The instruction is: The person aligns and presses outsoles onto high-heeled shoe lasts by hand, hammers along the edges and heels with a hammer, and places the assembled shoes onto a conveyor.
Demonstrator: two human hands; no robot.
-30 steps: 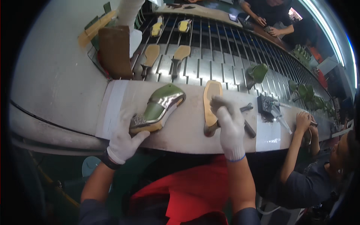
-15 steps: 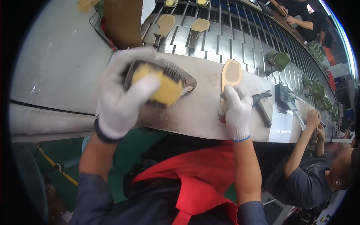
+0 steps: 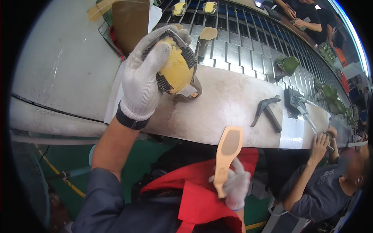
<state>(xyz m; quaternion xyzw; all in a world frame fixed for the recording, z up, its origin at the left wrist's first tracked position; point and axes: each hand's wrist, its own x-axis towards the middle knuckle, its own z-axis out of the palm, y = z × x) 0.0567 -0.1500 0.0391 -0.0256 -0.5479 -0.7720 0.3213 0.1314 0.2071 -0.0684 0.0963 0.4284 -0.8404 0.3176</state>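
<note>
The white-gloved right hand (image 3: 236, 186) has fingers clamped around the narrow end of a flat tan sole (image 3: 228, 145), just off the pale worktop's (image 3: 198, 120) near edge; farther, over its left end, the white-gloved left hand (image 3: 142, 81) clamps a dark, yellow-bottomed shoe upper (image 3: 176, 73). Rim grips would likely keep both faces clean.

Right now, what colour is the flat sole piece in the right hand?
Sole piece: tan, with a grey-brown patch at its wider end; head view shows it best.
</note>
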